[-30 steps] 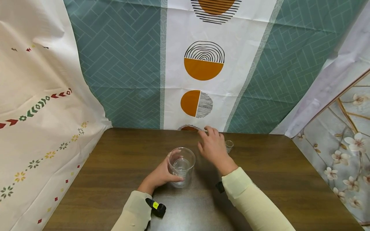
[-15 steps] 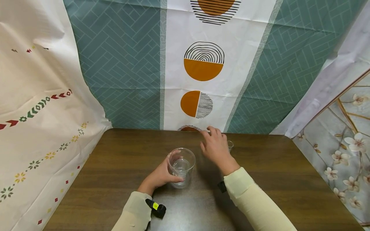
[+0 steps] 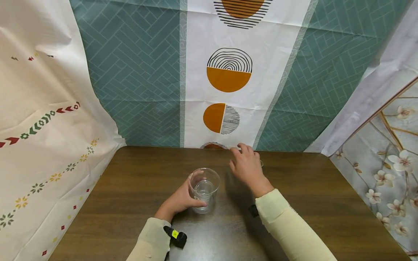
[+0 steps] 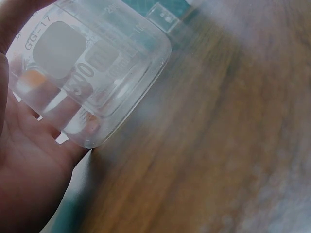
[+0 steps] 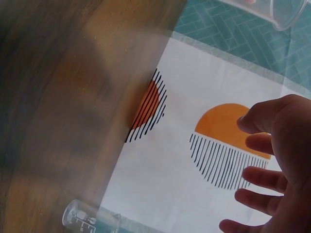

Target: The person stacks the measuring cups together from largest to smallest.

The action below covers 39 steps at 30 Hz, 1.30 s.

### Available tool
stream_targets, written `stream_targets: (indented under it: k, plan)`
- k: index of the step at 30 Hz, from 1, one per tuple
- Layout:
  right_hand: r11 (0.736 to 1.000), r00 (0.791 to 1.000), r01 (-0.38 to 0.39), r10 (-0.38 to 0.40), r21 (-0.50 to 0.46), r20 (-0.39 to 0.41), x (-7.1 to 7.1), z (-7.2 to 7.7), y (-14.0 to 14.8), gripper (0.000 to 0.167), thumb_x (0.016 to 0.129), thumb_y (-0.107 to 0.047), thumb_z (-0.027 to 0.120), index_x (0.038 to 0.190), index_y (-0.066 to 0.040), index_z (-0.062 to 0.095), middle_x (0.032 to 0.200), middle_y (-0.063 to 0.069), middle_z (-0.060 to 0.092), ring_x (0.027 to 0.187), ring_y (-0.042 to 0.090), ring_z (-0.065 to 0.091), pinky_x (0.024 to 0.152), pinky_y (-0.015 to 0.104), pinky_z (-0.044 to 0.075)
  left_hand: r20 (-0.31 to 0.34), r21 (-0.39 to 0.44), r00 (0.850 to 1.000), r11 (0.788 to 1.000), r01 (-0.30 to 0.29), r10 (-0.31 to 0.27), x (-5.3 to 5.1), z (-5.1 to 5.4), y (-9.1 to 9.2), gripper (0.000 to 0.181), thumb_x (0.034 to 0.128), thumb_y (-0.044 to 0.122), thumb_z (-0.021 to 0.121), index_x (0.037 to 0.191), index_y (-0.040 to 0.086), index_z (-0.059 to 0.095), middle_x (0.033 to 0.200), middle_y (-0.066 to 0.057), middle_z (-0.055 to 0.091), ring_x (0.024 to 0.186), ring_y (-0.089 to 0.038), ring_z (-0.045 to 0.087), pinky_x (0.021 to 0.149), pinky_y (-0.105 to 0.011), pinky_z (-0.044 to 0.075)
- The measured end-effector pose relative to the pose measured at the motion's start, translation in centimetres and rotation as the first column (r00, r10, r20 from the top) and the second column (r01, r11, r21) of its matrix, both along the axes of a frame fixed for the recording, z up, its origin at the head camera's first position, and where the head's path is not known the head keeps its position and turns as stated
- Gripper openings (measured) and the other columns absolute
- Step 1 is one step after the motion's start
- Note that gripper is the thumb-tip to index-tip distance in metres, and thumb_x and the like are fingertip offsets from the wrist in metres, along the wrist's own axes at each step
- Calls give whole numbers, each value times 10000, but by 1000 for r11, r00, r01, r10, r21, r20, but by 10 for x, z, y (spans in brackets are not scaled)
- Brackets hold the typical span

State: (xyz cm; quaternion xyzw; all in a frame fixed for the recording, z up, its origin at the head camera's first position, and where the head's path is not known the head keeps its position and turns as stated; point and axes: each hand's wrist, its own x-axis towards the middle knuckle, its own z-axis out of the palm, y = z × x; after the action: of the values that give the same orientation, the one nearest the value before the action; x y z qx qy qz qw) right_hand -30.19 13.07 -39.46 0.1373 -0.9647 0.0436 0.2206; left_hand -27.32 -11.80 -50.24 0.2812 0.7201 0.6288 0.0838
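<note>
A large clear glass beaker (image 3: 213,180), marked 500 ml in the left wrist view, stands on the table, held at its left side by my left hand (image 3: 179,201). Its thumb lies across the front and the other fingers go round the back. Inside the large beaker is a smaller beaker (image 3: 204,187). My right hand (image 3: 247,167) is raised above the far part of the table, fingers spread and slightly bent, with nothing in its grasp. Behind it, a tiny beaker (image 5: 86,218) is mostly hidden in the head view; the right wrist view shows it apart from the fingers.
The brown wooden table (image 3: 137,181) ends at a hanging patterned cloth (image 3: 148,108) at the back. A cream cloth (image 3: 49,174) borders the left side and a flowered cloth (image 3: 382,181) the right.
My right hand has shifted slightly to the right, covering more of the tiny beaker in the head view. The left hand keeps its hold on the large beaker in the same place.
</note>
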Motion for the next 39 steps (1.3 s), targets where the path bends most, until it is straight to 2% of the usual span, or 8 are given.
stream_targets:
  k: [4, 13, 19, 24, 31, 39]
  plan:
    - [1000, 1000, 7, -7, 2, 2, -1, 0, 4, 359, 883, -256, 664, 1227, -173, 605, 1315, 133, 538, 1179, 375, 532, 855, 574, 459, 0, 2, 1000, 1000, 0, 0, 0, 1, 0, 1026, 655, 109, 895, 1466, 247, 280, 1450, -117, 444, 1336, -226, 409, 975, -213, 429]
    - [1000, 1000, 14, -14, 21, -3, -3, -2, 9, 344, 888, -241, 621, 1222, -158, 608, 1305, 138, 546, 1158, 382, 543, 814, 565, 467, -10, 32, 1000, 999, 17, -17, 0, 0, 1, 1011, 663, 83, 885, 1463, 227, 284, 1446, -144, 438, 1350, -331, 387, 962, -213, 439]
    - [999, 1000, 20, -20, 25, 7, -5, -4, 12, 355, 882, -243, 629, 1227, -163, 604, 1309, 135, 544, 1157, 387, 546, 814, 566, 468, -8, 18, 1000, 1000, 6, -6, 0, 1, 0, 1017, 661, 96, 888, 1466, 227, 279, 1445, -132, 440, 1333, -283, 411, 969, -213, 432]
    - [999, 999, 29, -30, 14, 36, -7, -5, 15, 381, 869, -232, 644, 1240, -157, 599, 1317, 138, 538, 1170, 392, 535, 814, 568, 462, 13, 3, 1000, 1000, -7, 7, 1, 2, 1, 1025, 651, 97, 894, 1461, 257, 286, 1446, -95, 445, 1329, -237, 419, 979, -214, 425]
    - [999, 995, 50, -51, 13, 88, -9, -8, 21, 404, 880, -240, 634, 1274, -162, 585, 1340, 139, 518, 1192, 394, 515, 834, 573, 450, 16, -12, 1000, 1000, -11, 11, 0, 0, 0, 1016, 655, 103, 894, 1448, 303, 291, 1445, -56, 450, 1342, -254, 406, 982, -214, 421]
    - [998, 991, 59, -60, 11, 122, -12, -13, 29, 423, 872, -242, 624, 1286, -169, 582, 1328, 136, 518, 1210, 395, 499, 845, 572, 441, 22, -11, 1000, 1000, -11, 11, 1, 1, 0, 1020, 652, 115, 897, 1451, 289, 289, 1445, -73, 453, 1341, -263, 407, 983, -214, 417]
